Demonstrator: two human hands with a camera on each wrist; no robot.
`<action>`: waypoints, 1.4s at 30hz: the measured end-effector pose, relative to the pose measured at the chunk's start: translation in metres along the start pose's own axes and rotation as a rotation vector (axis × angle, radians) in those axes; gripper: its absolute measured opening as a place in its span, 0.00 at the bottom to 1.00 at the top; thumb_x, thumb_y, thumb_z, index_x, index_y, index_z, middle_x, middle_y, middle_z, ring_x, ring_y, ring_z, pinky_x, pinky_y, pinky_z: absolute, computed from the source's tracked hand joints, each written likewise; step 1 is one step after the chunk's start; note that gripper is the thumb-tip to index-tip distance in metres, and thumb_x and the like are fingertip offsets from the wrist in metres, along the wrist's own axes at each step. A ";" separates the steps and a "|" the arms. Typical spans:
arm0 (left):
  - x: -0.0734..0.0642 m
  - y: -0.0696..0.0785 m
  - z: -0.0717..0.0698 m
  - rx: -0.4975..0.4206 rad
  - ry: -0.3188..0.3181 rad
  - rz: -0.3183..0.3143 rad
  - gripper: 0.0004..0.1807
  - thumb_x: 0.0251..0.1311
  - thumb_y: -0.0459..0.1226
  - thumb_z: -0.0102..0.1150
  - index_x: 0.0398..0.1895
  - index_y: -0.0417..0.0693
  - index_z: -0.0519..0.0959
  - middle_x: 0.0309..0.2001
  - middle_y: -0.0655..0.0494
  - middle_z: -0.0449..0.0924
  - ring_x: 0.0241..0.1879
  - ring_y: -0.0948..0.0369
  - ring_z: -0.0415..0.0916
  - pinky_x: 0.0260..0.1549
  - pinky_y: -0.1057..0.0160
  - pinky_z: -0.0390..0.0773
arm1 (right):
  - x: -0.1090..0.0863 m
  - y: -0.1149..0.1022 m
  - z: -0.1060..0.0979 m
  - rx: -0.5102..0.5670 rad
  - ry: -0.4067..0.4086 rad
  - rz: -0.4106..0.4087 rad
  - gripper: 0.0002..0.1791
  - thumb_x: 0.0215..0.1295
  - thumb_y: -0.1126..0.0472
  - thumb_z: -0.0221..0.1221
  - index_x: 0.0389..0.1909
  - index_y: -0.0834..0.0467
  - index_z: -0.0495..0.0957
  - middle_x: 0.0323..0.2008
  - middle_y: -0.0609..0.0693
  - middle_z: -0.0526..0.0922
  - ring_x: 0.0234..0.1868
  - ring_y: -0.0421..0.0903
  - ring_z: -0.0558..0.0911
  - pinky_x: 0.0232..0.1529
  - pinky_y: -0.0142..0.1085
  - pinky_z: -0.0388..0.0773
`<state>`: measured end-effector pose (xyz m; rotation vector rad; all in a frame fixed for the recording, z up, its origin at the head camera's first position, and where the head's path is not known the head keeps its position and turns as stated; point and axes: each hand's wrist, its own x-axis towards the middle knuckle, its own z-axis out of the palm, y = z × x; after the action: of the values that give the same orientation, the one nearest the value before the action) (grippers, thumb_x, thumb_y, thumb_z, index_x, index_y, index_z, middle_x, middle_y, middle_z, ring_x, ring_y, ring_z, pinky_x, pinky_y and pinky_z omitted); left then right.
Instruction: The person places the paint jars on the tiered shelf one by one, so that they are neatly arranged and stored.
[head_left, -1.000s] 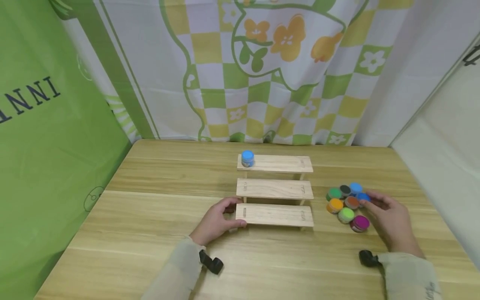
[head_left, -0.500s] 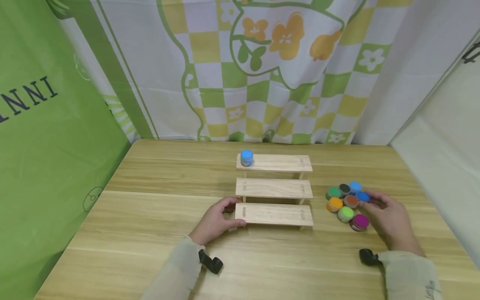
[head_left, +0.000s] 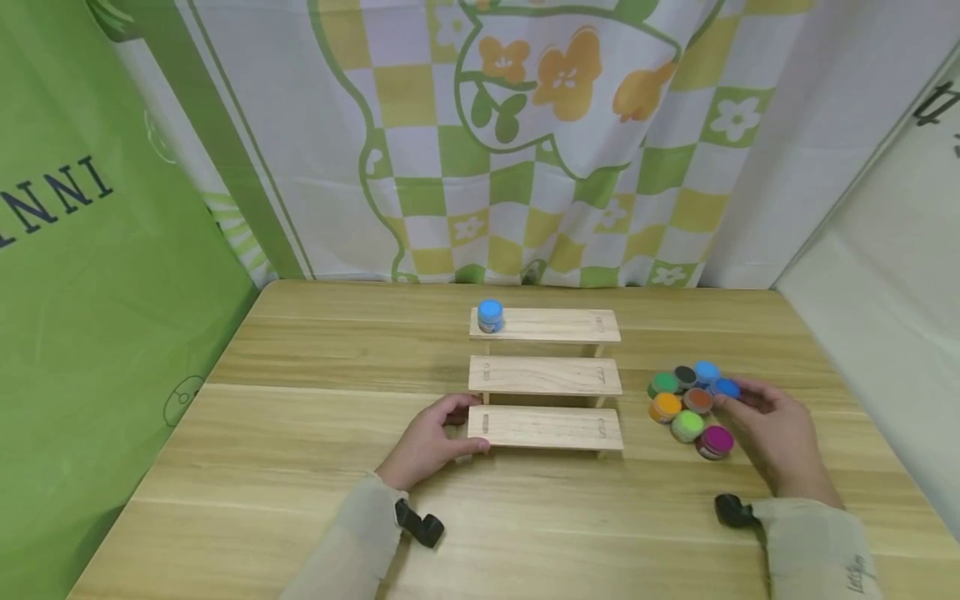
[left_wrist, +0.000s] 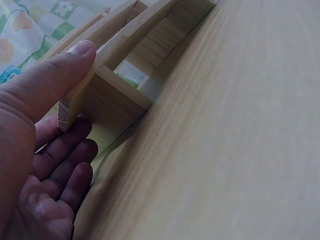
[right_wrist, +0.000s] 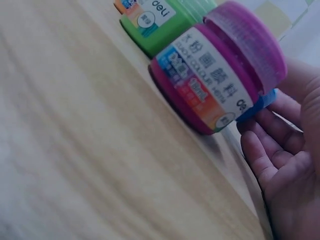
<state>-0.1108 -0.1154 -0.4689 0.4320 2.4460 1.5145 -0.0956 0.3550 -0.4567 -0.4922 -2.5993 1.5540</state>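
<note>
A three-step wooden display stand (head_left: 545,427) stands mid-table. At its left end my left hand (head_left: 431,442) grips the lowest board; the left wrist view shows the thumb (left_wrist: 65,75) over the board and the other fingers below and behind its end. My right hand (head_left: 780,433) holds a dark blue paint jar (head_left: 724,389) between thumb and fingers, at the right side of a cluster of paint jars. From the right wrist, a magenta paint jar (right_wrist: 205,75) hides most of that blue jar (right_wrist: 257,107). A light blue paint jar (head_left: 491,316) sits on the top step's left end.
Close to the right hand stand green (head_left: 663,384), black (head_left: 685,377), light blue (head_left: 706,373), brown (head_left: 698,400), orange (head_left: 665,407) and lime (head_left: 687,426) jars. A patterned curtain (head_left: 420,200) hangs behind the wooden table (head_left: 337,350), with a green cloth (head_left: 112,292) at the left.
The whole scene has shifted slightly left as the head view turned. Both hands keep their places at the stand and the dark blue jar.
</note>
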 end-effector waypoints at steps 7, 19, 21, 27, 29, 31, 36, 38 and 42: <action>0.000 -0.002 0.000 0.006 0.000 0.012 0.39 0.39 0.58 0.70 0.58 0.60 0.71 0.52 0.61 0.73 0.51 0.58 0.71 0.51 0.53 0.70 | 0.002 -0.002 0.000 0.131 0.100 0.023 0.32 0.53 0.47 0.66 0.57 0.56 0.72 0.41 0.40 0.78 0.42 0.35 0.75 0.38 0.18 0.69; 0.002 0.000 0.000 -0.006 0.001 0.011 0.37 0.39 0.57 0.70 0.56 0.60 0.72 0.52 0.63 0.73 0.49 0.60 0.71 0.50 0.55 0.71 | 0.000 -0.020 -0.001 0.425 0.126 -0.002 0.30 0.50 0.57 0.70 0.55 0.58 0.74 0.45 0.42 0.78 0.45 0.36 0.73 0.40 0.18 0.71; 0.002 0.000 0.000 -0.012 0.001 0.010 0.36 0.39 0.56 0.71 0.56 0.60 0.72 0.52 0.63 0.73 0.49 0.60 0.71 0.49 0.54 0.71 | 0.000 -0.023 -0.001 0.393 0.128 -0.015 0.30 0.50 0.57 0.70 0.55 0.58 0.74 0.45 0.41 0.78 0.45 0.36 0.74 0.40 0.17 0.71; 0.002 0.000 0.000 -0.030 -0.002 0.005 0.35 0.40 0.52 0.72 0.55 0.60 0.72 0.52 0.61 0.73 0.49 0.59 0.71 0.49 0.54 0.72 | -0.003 -0.034 -0.001 0.348 0.144 -0.027 0.31 0.50 0.56 0.70 0.56 0.57 0.74 0.43 0.40 0.78 0.43 0.34 0.75 0.39 0.16 0.71; 0.002 0.001 0.000 -0.033 -0.002 0.000 0.35 0.41 0.50 0.73 0.56 0.60 0.72 0.52 0.61 0.73 0.49 0.59 0.71 0.49 0.54 0.71 | -0.004 -0.039 -0.001 0.367 0.154 -0.035 0.31 0.49 0.56 0.70 0.56 0.57 0.74 0.42 0.40 0.79 0.43 0.34 0.76 0.40 0.16 0.71; 0.001 0.004 0.000 -0.032 0.001 -0.007 0.35 0.42 0.48 0.73 0.57 0.58 0.72 0.53 0.60 0.72 0.50 0.58 0.71 0.49 0.53 0.71 | -0.006 -0.044 0.000 0.405 0.157 -0.048 0.31 0.49 0.58 0.70 0.56 0.57 0.74 0.42 0.41 0.79 0.43 0.34 0.76 0.40 0.16 0.71; -0.005 0.022 -0.003 -0.029 0.000 -0.021 0.33 0.44 0.43 0.72 0.57 0.49 0.72 0.53 0.55 0.73 0.50 0.55 0.71 0.51 0.51 0.70 | -0.010 -0.057 0.003 0.439 0.159 -0.084 0.31 0.48 0.60 0.71 0.56 0.59 0.74 0.43 0.42 0.80 0.44 0.35 0.77 0.41 0.17 0.72; -0.007 0.029 -0.005 -0.026 -0.003 -0.024 0.33 0.45 0.42 0.72 0.56 0.46 0.72 0.53 0.54 0.73 0.50 0.54 0.71 0.51 0.50 0.70 | -0.011 -0.061 0.004 0.424 0.160 -0.093 0.31 0.48 0.60 0.71 0.55 0.59 0.74 0.43 0.43 0.80 0.44 0.35 0.78 0.40 0.18 0.72; -0.006 0.028 -0.004 -0.021 -0.004 -0.025 0.33 0.45 0.41 0.72 0.57 0.48 0.72 0.53 0.53 0.73 0.50 0.54 0.71 0.51 0.50 0.70 | -0.013 -0.068 0.007 0.404 0.159 -0.105 0.30 0.48 0.60 0.71 0.55 0.59 0.75 0.43 0.42 0.80 0.44 0.35 0.77 0.40 0.18 0.72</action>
<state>-0.1026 -0.1091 -0.4413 0.3983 2.4215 1.5261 -0.1004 0.3156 -0.3993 -0.4141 -2.0837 1.8516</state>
